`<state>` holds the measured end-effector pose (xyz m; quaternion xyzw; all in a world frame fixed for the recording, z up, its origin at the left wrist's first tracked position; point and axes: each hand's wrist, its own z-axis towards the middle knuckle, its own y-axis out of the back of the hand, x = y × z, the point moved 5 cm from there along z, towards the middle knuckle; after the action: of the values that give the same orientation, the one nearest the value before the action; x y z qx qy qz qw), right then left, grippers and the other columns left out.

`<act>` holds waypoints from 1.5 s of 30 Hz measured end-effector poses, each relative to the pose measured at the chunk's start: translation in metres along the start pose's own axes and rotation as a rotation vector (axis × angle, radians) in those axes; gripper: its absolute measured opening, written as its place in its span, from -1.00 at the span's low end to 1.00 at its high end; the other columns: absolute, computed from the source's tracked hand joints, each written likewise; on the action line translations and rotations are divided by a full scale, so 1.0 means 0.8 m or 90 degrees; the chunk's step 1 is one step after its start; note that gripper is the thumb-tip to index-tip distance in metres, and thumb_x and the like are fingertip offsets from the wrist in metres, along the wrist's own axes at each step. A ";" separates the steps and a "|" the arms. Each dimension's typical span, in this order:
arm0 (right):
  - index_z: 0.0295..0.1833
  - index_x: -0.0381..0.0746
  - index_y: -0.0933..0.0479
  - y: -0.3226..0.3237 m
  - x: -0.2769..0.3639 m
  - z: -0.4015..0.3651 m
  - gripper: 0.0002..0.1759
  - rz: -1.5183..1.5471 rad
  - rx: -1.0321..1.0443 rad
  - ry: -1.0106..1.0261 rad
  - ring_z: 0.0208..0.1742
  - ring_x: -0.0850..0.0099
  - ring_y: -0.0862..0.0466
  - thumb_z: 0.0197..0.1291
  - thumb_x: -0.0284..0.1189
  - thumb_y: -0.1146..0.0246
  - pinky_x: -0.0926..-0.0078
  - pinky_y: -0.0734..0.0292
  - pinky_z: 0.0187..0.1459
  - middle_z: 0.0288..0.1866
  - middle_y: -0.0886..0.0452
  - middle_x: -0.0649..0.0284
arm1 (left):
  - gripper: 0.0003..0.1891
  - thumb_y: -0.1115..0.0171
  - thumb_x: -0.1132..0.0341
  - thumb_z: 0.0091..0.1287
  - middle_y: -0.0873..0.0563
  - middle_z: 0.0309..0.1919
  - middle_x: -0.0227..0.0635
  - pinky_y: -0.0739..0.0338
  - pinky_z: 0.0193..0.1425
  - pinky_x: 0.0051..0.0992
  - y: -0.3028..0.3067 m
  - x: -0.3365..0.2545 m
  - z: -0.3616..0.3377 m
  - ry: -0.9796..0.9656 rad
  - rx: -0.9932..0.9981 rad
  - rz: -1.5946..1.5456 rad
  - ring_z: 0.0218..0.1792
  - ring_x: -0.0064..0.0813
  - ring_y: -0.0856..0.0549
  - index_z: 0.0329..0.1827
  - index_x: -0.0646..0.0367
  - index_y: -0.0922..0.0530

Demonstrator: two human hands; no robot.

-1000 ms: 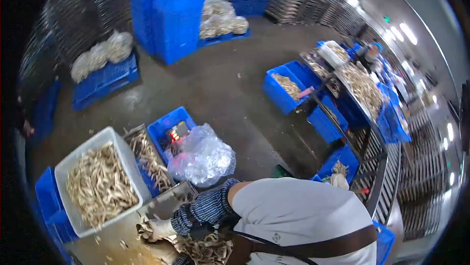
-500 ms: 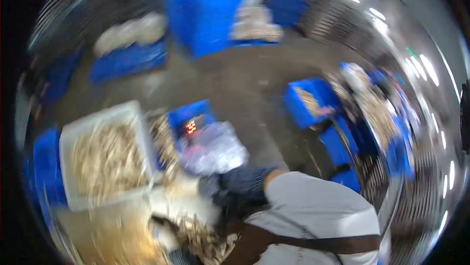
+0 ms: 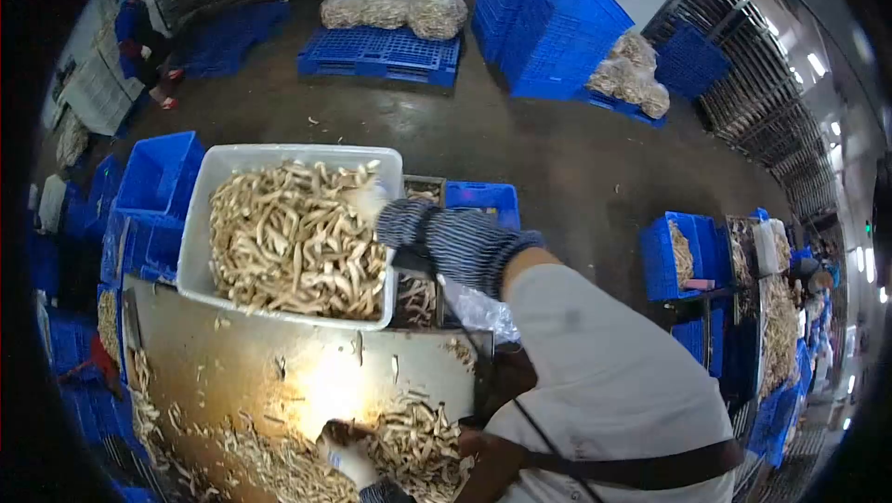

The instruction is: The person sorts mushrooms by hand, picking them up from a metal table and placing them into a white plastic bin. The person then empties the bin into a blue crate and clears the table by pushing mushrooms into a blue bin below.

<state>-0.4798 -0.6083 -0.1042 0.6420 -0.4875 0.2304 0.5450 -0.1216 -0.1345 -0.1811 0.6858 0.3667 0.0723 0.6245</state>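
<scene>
A large white tub (image 3: 297, 318) stands on the metal table (image 3: 177, 340), heaped with long pale mushrooms (image 3: 297, 243). My right hand (image 3: 369, 202), in a whitish glove and striped oversleeve, reaches over the tub's right side. It lies on the mushrooms with its fingers stretched out. Low in the view, my left hand (image 3: 348, 458), in a white glove with dark parts at the fingers, is beside a loose mushroom pile (image 3: 418, 452) on the table. Its fingers are bent, and what they hold, if anything, I cannot make out.
Blue crates (image 3: 158, 173) stand left of the tub, and another blue crate (image 3: 492, 195) is behind my right forearm. Filled bags rest on a blue pallet (image 3: 372, 55) at the back. A person (image 3: 139, 39) stands far left. More crates (image 3: 683, 252) and people are at right.
The view has swung and steadied from a blur. My right hand has moved from over the table up into the white tub. My left hand stays low by the pile.
</scene>
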 end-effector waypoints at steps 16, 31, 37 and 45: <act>0.51 -0.38 -0.18 -0.041 -0.037 -0.260 -0.14 -0.027 0.367 0.447 0.47 0.08 -0.41 0.08 -0.63 -0.38 0.12 -0.38 0.41 0.38 -0.43 -0.02 | -0.46 -0.15 0.40 0.51 -0.44 0.45 0.04 -0.50 0.39 -0.35 0.113 0.091 -0.113 0.179 -0.232 -0.493 0.28 -0.16 -0.59 0.50 0.38 -0.30; 0.49 -0.28 -0.36 -0.478 0.061 -0.382 -0.22 -0.185 0.319 0.837 0.49 -0.05 -0.38 0.32 -0.02 -0.29 -0.05 -0.17 0.51 0.46 -0.42 -0.21 | -0.63 -0.13 0.40 0.50 -0.71 0.08 -0.15 -0.60 0.18 -0.41 0.135 0.289 -0.006 0.268 -0.572 -0.489 0.02 -0.35 -0.70 0.31 0.33 -0.51; 0.51 -0.19 -0.39 -0.631 0.114 -0.504 -0.24 -0.317 0.685 0.880 0.30 0.03 -0.63 0.36 0.05 -0.22 0.16 -0.47 0.39 0.32 -0.61 -0.05 | -0.63 -0.23 0.30 0.48 -0.75 -0.02 -0.16 -0.61 0.06 -0.51 0.163 0.237 0.094 0.113 -0.413 -0.689 -0.04 -0.44 -0.73 0.22 0.40 -0.54; 0.43 -0.37 -0.37 -0.419 0.015 -0.547 -0.39 -0.129 0.962 0.639 0.17 0.22 -0.65 0.37 -0.32 -0.28 0.24 -0.66 0.16 0.19 -0.57 -0.09 | -0.54 -0.20 0.33 0.46 -0.68 0.07 0.00 -0.72 0.03 -0.36 0.141 0.102 -0.014 0.043 -0.173 -0.643 -0.05 -0.29 -0.74 0.35 0.38 -0.44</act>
<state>-0.0776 -0.2318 -0.1222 0.6920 0.1463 0.6918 0.1454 -0.0226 -0.0716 -0.1057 0.3337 0.6589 -0.1690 0.6526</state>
